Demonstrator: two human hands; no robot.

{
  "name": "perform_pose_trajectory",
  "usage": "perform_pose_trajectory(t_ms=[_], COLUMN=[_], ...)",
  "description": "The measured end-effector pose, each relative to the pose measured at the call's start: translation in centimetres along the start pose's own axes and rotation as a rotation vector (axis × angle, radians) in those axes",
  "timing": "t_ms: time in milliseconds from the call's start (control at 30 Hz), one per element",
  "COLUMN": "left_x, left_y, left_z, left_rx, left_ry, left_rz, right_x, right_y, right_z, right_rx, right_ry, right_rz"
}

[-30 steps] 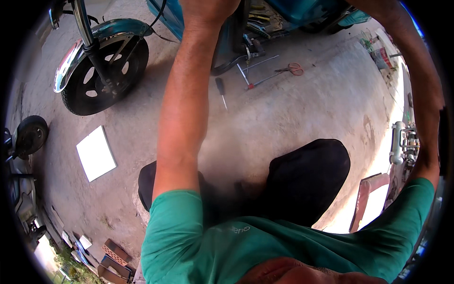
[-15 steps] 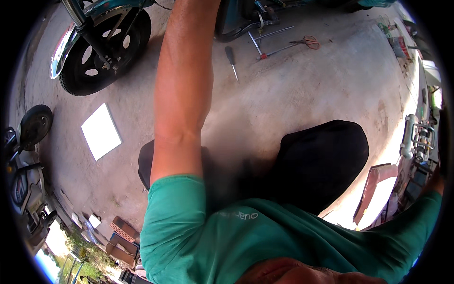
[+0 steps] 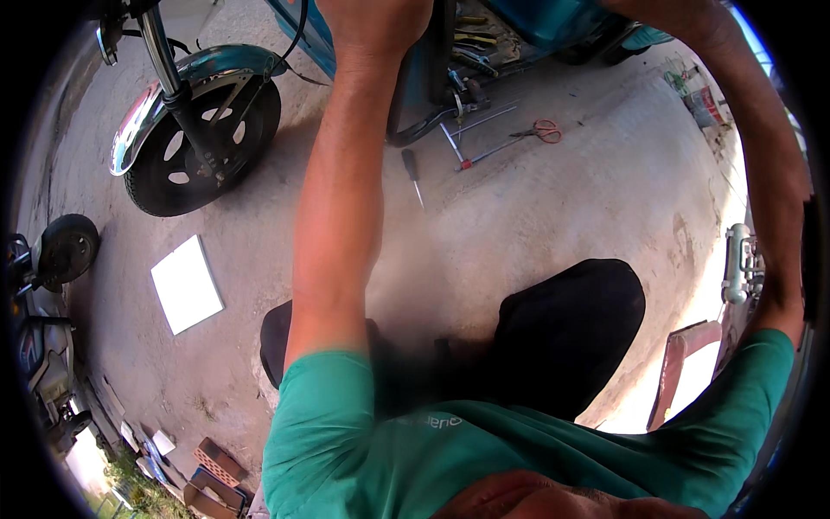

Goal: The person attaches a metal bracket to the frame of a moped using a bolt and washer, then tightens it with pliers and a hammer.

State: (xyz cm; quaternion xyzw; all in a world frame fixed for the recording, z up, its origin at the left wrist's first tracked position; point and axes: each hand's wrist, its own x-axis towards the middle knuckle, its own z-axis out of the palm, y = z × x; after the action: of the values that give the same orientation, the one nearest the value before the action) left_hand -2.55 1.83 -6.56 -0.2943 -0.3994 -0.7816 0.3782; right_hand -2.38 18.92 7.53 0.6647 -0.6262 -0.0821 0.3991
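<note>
My left hand (image 3: 373, 23) reaches to the teal scooter (image 3: 545, 19), over its front part; its fingers are cut off by the upper edge. My right hand (image 3: 644, 13) is also high at the upper edge, near the scooter's right part, fingers out of sight. Pliers and other tools (image 3: 471, 39) lie on the footboard. On the concrete below are a dark-handled screwdriver (image 3: 411, 169), T-handled wrenches (image 3: 456, 143) and red-handled scissors (image 3: 545, 131). The scooter's front wheel (image 3: 201, 147) stands at the left.
A white square board (image 3: 186, 284) lies left of my knees (image 3: 562, 337). Another two-wheeler (image 3: 60, 251) stands at the far left. Bricks (image 3: 216, 460) and a box (image 3: 212, 495) are at lower left; silvery metal fittings (image 3: 739, 264) and a brown-edged panel (image 3: 679, 372) at right.
Half a second ago the view sat higher on my arms, with my right forearm mostly out of sight; now that forearm and more of the scooter show again, much as one second ago.
</note>
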Motion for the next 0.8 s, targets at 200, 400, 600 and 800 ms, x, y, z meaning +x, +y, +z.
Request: perform_pose_trajectory(t_ms=[200, 400, 600, 800], left_x=[0.2, -0.2, -0.3, -0.3], left_y=[-0.1, 0.1, -0.4, -0.8], left_z=[-1.0, -0.5, -0.5, -0.7], left_rx=[0.102, 0.133, 0.107, 0.135], left_ry=[-0.012, 0.079, 0.053, 0.080], left_rz=[-0.030, -0.064, -0.066, -0.034], right_x=[2.7, 0.5, 0.4, 1.4], right_y=[-0.6, -2.8, -2.6, 0.0], right_z=[-1.3, 1.9, 0.4, -1.1], right_rx=[-0.426, -0.030, 0.018, 0.058], right_ry=[-0.585, 0.310, 0.241, 0.051], right_rz=[0.135, 0.163, 0.179, 0.005])
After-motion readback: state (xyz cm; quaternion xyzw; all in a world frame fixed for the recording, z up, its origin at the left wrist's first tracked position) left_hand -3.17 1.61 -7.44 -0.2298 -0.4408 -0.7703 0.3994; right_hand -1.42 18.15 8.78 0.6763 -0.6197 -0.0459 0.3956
